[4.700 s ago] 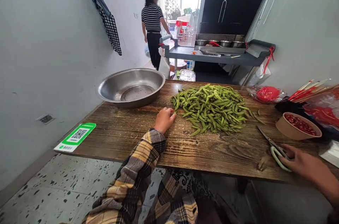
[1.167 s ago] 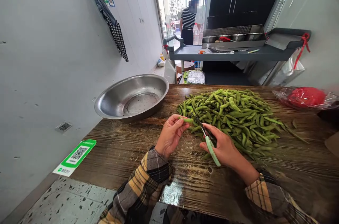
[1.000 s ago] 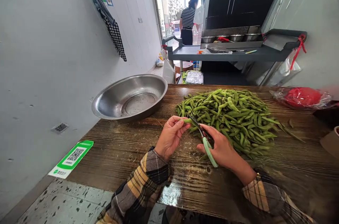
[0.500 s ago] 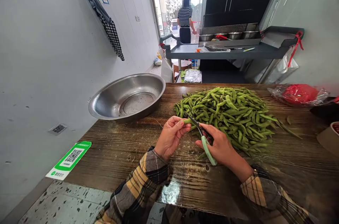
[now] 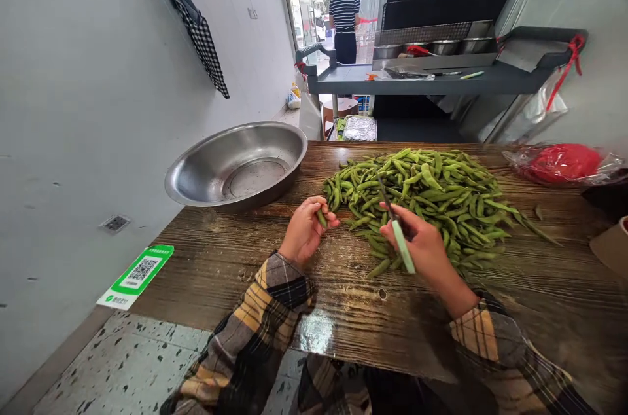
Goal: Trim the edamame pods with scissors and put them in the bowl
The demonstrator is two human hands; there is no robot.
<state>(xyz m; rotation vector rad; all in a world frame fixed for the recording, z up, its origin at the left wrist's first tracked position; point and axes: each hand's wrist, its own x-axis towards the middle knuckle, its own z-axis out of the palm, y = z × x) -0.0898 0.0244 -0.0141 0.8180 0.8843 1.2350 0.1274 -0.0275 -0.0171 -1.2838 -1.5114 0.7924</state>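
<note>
Between the fingers of my left hand (image 5: 305,232) is a single green soybean pod (image 5: 321,217), held just left of the heap. My right hand (image 5: 422,246) grips a pair of scissors (image 5: 402,246) with light green handles, their dark blades pointing up and away over the pods. A big heap of green soybean pods (image 5: 441,199) lies on the dark wooden table (image 5: 235,271), right in front of my hands. Beyond my left hand stands a wide steel basin (image 5: 196,186) with small dark specks on its bottom.
A green payment-code card (image 5: 137,276) lies at the table's left edge by the wall. Red plastic-wrapped stuff (image 5: 564,163) and a paper tub (image 5: 611,248) are on the right. Behind the table stands a grey cart (image 5: 353,82); a person (image 5: 345,12) is outside the doorway.
The scissors have come away from the pod and moved right with my right hand. My left hand has drawn slightly left, the pod now tilted in its fingers. The view has dipped a little.
</note>
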